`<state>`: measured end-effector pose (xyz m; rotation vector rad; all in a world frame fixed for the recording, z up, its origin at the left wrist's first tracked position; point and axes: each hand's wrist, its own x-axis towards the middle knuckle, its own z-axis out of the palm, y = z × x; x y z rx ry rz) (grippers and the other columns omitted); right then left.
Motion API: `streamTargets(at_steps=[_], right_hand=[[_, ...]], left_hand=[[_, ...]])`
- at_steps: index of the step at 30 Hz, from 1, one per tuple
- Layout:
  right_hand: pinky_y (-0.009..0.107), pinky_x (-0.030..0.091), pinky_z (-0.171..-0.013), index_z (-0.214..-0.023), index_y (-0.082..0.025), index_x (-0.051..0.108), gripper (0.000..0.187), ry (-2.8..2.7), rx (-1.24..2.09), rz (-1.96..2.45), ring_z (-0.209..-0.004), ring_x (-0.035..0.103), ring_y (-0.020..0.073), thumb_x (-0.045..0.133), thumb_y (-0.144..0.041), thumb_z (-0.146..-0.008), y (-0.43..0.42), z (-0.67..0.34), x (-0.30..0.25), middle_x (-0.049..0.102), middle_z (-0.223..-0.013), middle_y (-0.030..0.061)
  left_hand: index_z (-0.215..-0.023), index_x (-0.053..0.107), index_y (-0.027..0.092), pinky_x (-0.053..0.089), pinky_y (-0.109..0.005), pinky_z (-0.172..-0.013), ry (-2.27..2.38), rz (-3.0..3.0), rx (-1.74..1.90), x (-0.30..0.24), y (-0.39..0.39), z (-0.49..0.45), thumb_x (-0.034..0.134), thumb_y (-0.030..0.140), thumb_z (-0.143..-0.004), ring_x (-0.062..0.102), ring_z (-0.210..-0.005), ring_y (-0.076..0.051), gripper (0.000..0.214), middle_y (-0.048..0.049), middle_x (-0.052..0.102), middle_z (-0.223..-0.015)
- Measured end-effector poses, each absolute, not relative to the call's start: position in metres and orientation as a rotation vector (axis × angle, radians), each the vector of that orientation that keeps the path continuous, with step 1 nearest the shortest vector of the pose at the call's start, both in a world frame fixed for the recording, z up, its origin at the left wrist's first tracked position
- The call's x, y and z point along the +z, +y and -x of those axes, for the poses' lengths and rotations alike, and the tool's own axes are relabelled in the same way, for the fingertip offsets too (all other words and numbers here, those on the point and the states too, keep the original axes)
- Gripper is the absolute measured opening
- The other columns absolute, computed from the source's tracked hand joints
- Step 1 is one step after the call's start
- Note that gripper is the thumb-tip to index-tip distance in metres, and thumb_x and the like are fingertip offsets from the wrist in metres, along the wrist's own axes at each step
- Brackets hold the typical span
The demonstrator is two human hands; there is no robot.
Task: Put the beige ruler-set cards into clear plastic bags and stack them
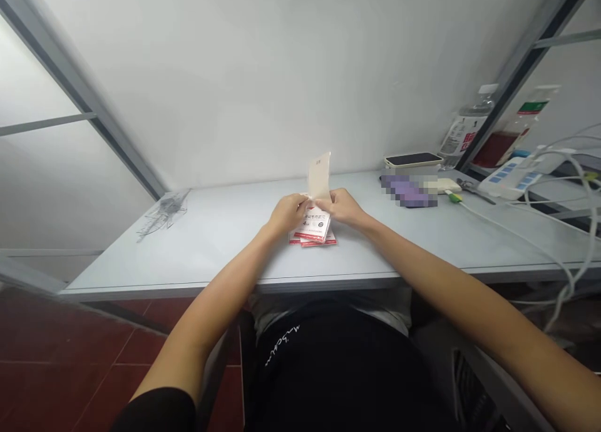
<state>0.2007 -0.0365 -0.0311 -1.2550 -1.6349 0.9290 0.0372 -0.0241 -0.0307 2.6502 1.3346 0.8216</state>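
Observation:
Both my hands meet over the middle of the pale grey table. My left hand pinches the top left edge of a small white and red packet. My right hand grips the packet's top right, where a thin cream sheet stands upright out of it. The held packet rests on a short stack of similar red-edged packets lying flat on the table.
A crumpled clear plastic wrapper lies at the far left. At the right are a cream box with a dark top, a blurred purple item, a power strip with white cables, and bottles.

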Motion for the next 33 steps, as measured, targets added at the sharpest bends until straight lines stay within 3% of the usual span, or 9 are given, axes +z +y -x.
streamTargets(at_steps=[12,20,26,33], right_hand=[[0.022,0.026,-0.044,-0.048,-0.016,0.045,0.025,-1.903,0.741,1.209,-0.047,0.036,0.0081,0.052,-0.027,-0.069,-0.035,-0.204,-0.035,0.039,-0.047,-0.0036],[0.023,0.019,-0.045,-0.046,-0.019,0.025,0.037,-2.006,0.669,1.159,-0.046,0.023,0.0067,0.047,-0.029,-0.073,-0.039,-0.202,-0.035,0.023,-0.048,-0.0055],[0.023,0.021,-0.046,-0.047,-0.019,0.032,0.030,-2.003,0.635,1.181,-0.047,0.028,0.0075,0.046,-0.026,-0.072,-0.038,-0.198,-0.037,0.029,-0.048,-0.0050],[0.023,0.031,-0.048,-0.054,-0.015,0.051,0.026,-1.892,0.678,1.233,-0.053,0.046,0.0119,0.050,-0.034,-0.072,-0.036,-0.194,-0.035,0.050,-0.053,-0.0012]], left_hand=[[-0.055,0.049,0.017,0.028,-0.025,-0.052,1.295,-2.615,0.773,-0.028,-0.024,-0.033,0.036,0.026,-0.082,0.039,-0.052,-0.010,0.032,-0.0009,0.051,-0.056],[-0.063,0.054,0.017,0.033,-0.022,-0.051,1.412,-2.454,0.844,-0.033,-0.023,-0.035,0.048,0.034,-0.076,0.044,-0.055,-0.009,0.023,0.0011,0.055,-0.060],[-0.065,0.055,0.016,0.033,-0.024,-0.051,1.530,-2.371,0.915,-0.038,-0.021,-0.041,0.050,0.028,-0.071,0.045,-0.055,-0.012,0.014,-0.0011,0.057,-0.062],[-0.069,0.055,0.018,0.034,-0.025,-0.055,1.562,-2.333,1.010,-0.037,-0.018,-0.039,0.046,0.029,-0.076,0.047,-0.058,-0.012,0.015,0.0000,0.056,-0.063]])
